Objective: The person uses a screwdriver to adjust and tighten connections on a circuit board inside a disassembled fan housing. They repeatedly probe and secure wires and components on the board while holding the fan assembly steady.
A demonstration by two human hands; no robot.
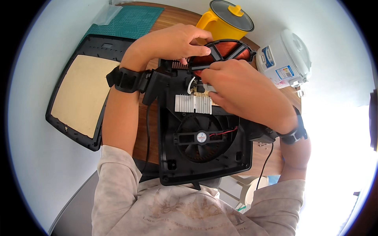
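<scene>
An induction cooker's black lower housing lies opened in front of me. Its copper induction coil, on a black spoked frame, is tilted up at the far end. My left hand grips the coil's left edge, thumb on the frame and fingers around the rim. My right hand reaches in under the coil's near side, fingers closed above the circuit board. What they pinch is hidden. A white wire curves beside them. Nearer to me are a silver heat sink and a black cooling fan with red wires.
The cooker's top panel lies underside up at the left, partly over the wooden table. Behind it is a green cutting mat. A yellow lidded pot and white rice cooker stand at the far right. Small screws lie right of the housing.
</scene>
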